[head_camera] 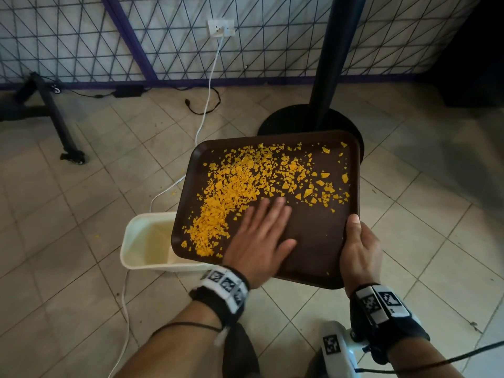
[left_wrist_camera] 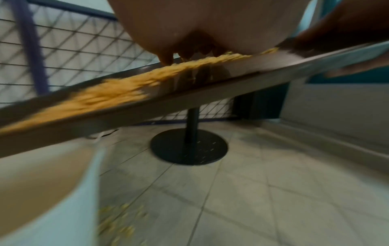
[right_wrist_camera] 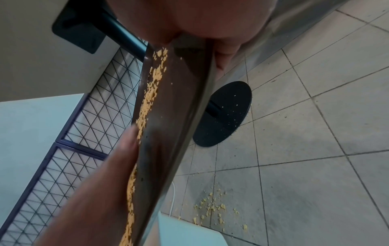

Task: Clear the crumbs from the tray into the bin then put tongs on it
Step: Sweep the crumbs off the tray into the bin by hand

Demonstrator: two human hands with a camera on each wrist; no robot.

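A dark brown tray (head_camera: pixel 316 236) is held tilted above the floor, its lower left corner over a white bin (head_camera: pixel 144 244). Orange crumbs (head_camera: pixel 240 186) cover the tray's left and far parts. My left hand (head_camera: pixel 261 233) lies flat on the tray with straight fingers, touching the crumbs. My right hand (head_camera: pixel 360 249) grips the tray's near right edge, thumb on top. In the left wrist view the tray (left_wrist_camera: pixel 189 98) slopes down left with blurred crumbs (left_wrist_camera: pixel 118 94). In the right wrist view the tray (right_wrist_camera: pixel 174 106) is edge-on with crumbs (right_wrist_camera: pixel 147 103) along it. No tongs are in view.
A black pole (head_camera: pixel 335 58) on a round base (head_camera: pixel 294 118) stands just beyond the tray. A white cable (head_camera: pixel 210 85) runs from a wall socket across the tiled floor. Spilled crumbs (right_wrist_camera: pixel 212 208) lie on the tiles beside the bin. A wire-grid partition (head_camera: pixel 109 34) lines the back.
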